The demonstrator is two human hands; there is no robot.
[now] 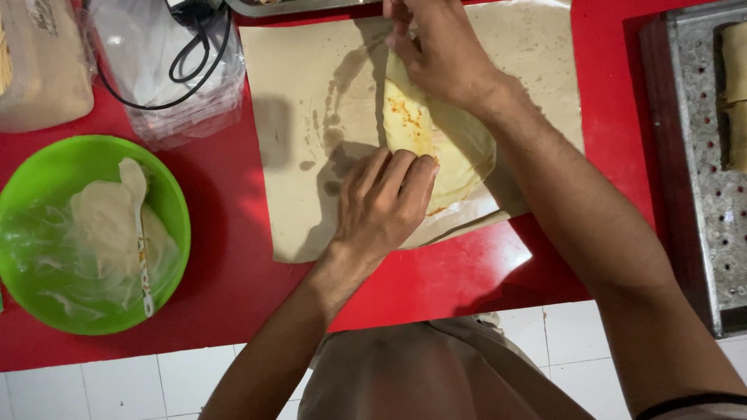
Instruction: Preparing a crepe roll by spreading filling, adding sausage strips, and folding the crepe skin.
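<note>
Left of the brown paper sheet [303, 117] we note 1 green bowl [167, 187] holding pale batter and a white spoon [140, 233], and above the bowl a clear plastic container [226, 93] with a black cord [187, 66] across it; right of the sheet, a perforated metal tray [700, 155] carries 2 pale rolls [735, 93]. On the sheet lies a thin yellow wrapper [459, 152], partly folded, with orange flecks showing. Left hand [385, 206] presses its near edge with fingers flat and together, gripping nothing; right hand [436, 47] pinches the far edge with curled fingers.
</note>
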